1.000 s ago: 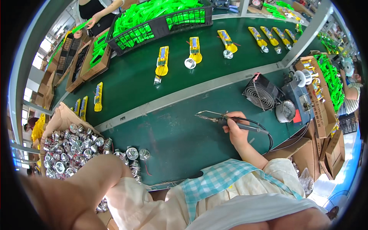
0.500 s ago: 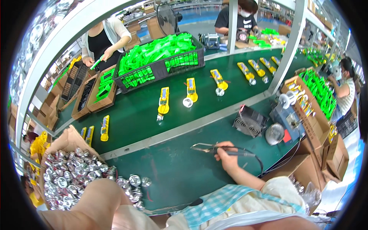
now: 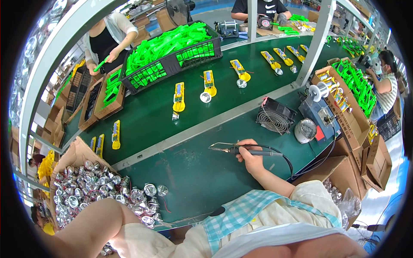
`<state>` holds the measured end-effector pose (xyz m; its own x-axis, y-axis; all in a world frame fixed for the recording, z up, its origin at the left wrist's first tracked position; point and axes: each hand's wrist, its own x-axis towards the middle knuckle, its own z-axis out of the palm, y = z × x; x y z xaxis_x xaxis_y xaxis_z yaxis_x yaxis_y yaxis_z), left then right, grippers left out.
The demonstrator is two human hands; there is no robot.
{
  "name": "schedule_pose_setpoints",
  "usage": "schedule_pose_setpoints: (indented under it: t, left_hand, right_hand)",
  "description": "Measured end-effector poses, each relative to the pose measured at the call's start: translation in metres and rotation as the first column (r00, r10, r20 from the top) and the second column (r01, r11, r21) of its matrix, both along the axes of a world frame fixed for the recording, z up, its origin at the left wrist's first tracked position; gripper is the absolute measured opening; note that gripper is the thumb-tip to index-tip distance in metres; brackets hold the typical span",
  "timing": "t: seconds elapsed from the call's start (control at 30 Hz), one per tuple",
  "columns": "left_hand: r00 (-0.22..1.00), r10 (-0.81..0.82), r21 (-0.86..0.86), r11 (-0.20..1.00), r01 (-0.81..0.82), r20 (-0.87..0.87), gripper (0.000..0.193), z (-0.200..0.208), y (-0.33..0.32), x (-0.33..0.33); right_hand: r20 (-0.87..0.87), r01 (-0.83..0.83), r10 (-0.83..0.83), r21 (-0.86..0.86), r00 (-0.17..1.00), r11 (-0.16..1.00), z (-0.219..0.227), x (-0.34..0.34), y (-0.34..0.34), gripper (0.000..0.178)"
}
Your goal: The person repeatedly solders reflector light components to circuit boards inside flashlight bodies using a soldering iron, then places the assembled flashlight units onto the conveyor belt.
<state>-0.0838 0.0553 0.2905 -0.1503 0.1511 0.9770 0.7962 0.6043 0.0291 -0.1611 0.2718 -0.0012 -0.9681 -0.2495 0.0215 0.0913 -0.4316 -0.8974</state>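
Observation:
In my right hand (image 3: 249,157), the fingers are wrapped round a soldering iron (image 3: 234,150) with a dark handle. Its tip points left over the green bench, and a thin bent wire runs beside it. The cable trails off to the right. My left arm (image 3: 97,217) is bent at the lower left, and the hand lies outside the picture. Close to that arm, shiny silver reflector cups (image 3: 88,185) with red wires fill a cardboard box (image 3: 75,152). Several more cups (image 3: 149,189) lie on the bench beside it.
Yellow housings (image 3: 179,96) sit in a row on the green belt (image 3: 155,112), some with silver cups. Beyond stands a black crate (image 3: 172,64) of green parts. A small fan (image 3: 275,116), a round tin (image 3: 305,130) and a blue soldering station (image 3: 320,112) stand right. Co-workers work across the belt.
The view has tilted down a little, so everything sits higher in the picture. My left elbow has shifted slightly. My right hand still holds the soldering iron over the bench.

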Motion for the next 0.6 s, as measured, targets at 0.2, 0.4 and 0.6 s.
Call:
schedule_pose_setpoints:
  t: [0.2, 0.4, 0.6]
  left_hand:
    - [0.999, -0.042, 0.052, 0.998, 0.04, 0.034, 0.032, -0.008, 0.002, -0.007]
    - [0.997, -0.059, 0.077, 0.995, 0.056, 0.047, 0.031, -0.009, 0.002, -0.014]
    - [0.99, -0.143, 0.079, 0.987, 0.142, 0.007, 0.03, -0.003, 0.013, -0.038]
  right_hand:
    - [0.005, -0.026, 0.026, -0.018, 1.0, 0.999, -0.002, 0.003, 0.0, 0.012]
    - [0.007, -0.023, 0.023, -0.033, 1.0, 0.999, -0.001, 0.001, 0.0, 0.013]
    - [0.037, -0.025, 0.025, 0.023, 0.999, 0.999, 0.002, 0.006, 0.0, 0.012]
